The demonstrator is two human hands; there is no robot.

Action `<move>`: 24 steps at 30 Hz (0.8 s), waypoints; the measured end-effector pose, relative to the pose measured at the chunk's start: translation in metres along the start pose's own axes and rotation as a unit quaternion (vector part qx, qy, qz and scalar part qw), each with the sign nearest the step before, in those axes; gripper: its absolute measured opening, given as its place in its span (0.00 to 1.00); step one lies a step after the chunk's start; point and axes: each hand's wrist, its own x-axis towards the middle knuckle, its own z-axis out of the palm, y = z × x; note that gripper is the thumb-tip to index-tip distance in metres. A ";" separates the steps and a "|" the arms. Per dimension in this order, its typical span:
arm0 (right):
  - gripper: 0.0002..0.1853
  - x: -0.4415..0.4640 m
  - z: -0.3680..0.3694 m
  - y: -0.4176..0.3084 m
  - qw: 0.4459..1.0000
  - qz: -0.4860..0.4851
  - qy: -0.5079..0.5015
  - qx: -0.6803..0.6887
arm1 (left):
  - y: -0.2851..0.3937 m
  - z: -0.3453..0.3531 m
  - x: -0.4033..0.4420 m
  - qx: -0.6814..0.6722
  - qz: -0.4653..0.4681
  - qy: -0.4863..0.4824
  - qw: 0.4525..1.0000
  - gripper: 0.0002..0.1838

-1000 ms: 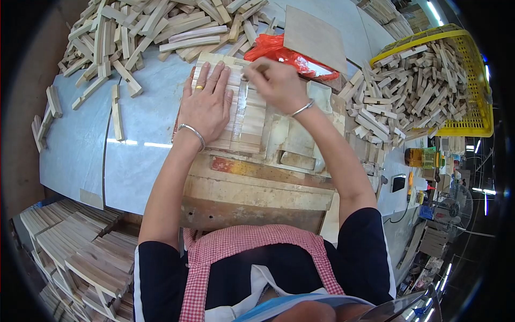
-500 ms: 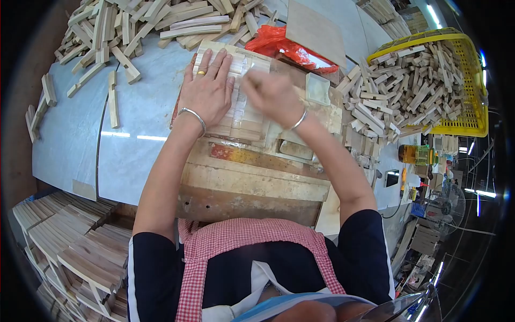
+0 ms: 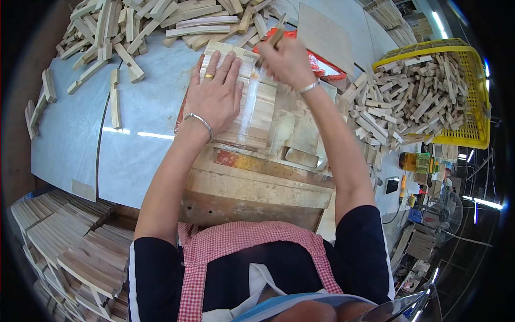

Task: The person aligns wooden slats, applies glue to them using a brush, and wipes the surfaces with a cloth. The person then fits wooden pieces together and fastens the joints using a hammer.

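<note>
My left hand lies flat on a row of wooden strips, fingers stretched out and pressing on the left part. A wet, whitish band, like glue, runs down the strips just right of those fingers. My right hand is closed round a brush with a wooden handle. The bristles point down to the left, near the far end of the band; whether they touch the wood I cannot tell. Under the strips is a stained wooden board.
Loose wooden pieces are piled at the back left. A yellow basket heaped with short blocks stands at the right. Red plastic lies behind the board, by a flat panel. Slatted wooden parts are stacked at the lower left.
My right hand has moved away from me and slightly right with the brush, uncovering the wet band. My left hand stays flat on the strips; the whole view has shifted slightly.
</note>
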 end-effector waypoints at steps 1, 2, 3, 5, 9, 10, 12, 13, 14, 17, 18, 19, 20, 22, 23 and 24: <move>0.25 0.008 0.001 0.004 1.000 0.001 -0.003 0.003 | 0.000 0.000 -0.001 0.002 -0.002 -0.003 1.000 0.26; 0.20 0.014 0.001 0.008 1.000 -0.009 0.006 -0.010 | 0.000 -0.001 -0.001 0.003 -0.002 -0.004 1.000 0.26; 0.15 0.017 0.001 0.010 0.999 -0.018 0.016 -0.024 | 0.000 -0.002 0.000 0.002 -0.001 -0.004 1.000 0.26; 0.14 0.001 0.010 0.019 0.982 -0.147 0.086 -0.075 | 0.000 -0.001 0.001 0.001 0.000 -0.001 1.000 0.26; 0.08 -0.067 0.029 0.014 0.914 -0.354 0.102 -0.168 | 0.000 -0.002 0.000 0.020 0.002 -0.009 1.000 0.25; 0.08 -0.087 0.031 0.008 0.924 -0.345 0.079 -0.145 | 0.000 0.000 0.000 0.019 0.005 -0.012 1.000 0.25; 0.07 -0.129 0.033 -0.007 0.933 -0.335 0.035 -0.130 | 0.000 0.003 0.000 0.007 -0.010 -0.001 1.000 0.25; 0.07 -0.145 0.033 -0.013 0.933 -0.332 0.015 -0.139 | 0.000 0.004 0.000 0.005 -0.010 -0.002 1.000 0.25; 0.07 -0.155 0.034 -0.016 0.933 -0.332 0.014 -0.140 | 0.000 0.005 0.000 0.011 -0.009 -0.002 1.000 0.26; 0.03 -0.165 0.035 -0.014 0.944 -0.320 0.023 -0.077 | 0.001 0.006 0.000 0.016 -0.008 0.003 1.000 0.26; 0.03 -0.161 0.033 -0.013 0.943 -0.322 0.023 -0.076 | 0.000 0.005 -0.001 0.016 -0.009 0.002 1.000 0.26; 0.03 -0.157 0.031 -0.013 0.944 -0.316 0.038 -0.090 | 0.000 0.005 -0.001 0.018 -0.010 0.003 1.000 0.26; 0.03 -0.155 0.030 -0.013 0.944 -0.308 0.055 -0.103 | 0.000 0.003 -0.001 0.016 -0.013 -0.007 1.000 0.26; 0.03 -0.164 0.033 -0.017 0.942 -0.316 0.033 -0.108 | 0.000 0.002 0.002 0.014 -0.012 -0.011 1.000 0.26; 0.04 -0.167 0.033 -0.018 0.940 -0.321 0.008 -0.112 | 0.000 0.002 0.001 0.013 -0.010 -0.010 1.000 0.26; 0.04 -0.161 0.031 -0.017 0.939 -0.325 0.009 -0.115 | 0.001 0.002 0.000 0.012 -0.009 -0.009 1.000 0.26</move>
